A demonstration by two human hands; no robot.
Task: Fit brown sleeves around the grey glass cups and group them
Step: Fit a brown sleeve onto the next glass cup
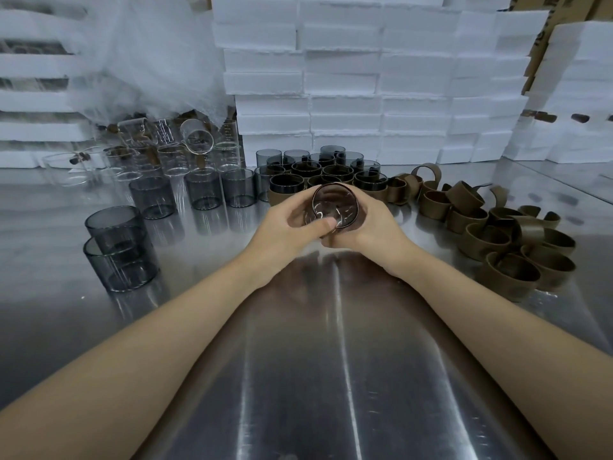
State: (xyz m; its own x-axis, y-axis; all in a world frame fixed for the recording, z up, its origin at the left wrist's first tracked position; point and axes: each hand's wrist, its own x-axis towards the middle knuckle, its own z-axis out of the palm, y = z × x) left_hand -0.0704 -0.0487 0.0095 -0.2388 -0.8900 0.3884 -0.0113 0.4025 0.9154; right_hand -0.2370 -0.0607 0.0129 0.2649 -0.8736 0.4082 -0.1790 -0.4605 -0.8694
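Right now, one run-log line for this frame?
hands: left hand and right hand both grip grey cup | cup: mouth toward camera | sleeved cups: grouped behind | loose sleeves: right | bare cups: left

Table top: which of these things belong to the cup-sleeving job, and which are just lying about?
In the job: held cup, left hand, right hand, bare grey cups, loose brown sleeves, group of sleeved cups.
Lying about: clear glasses, white foam boxes, plastic wrap.
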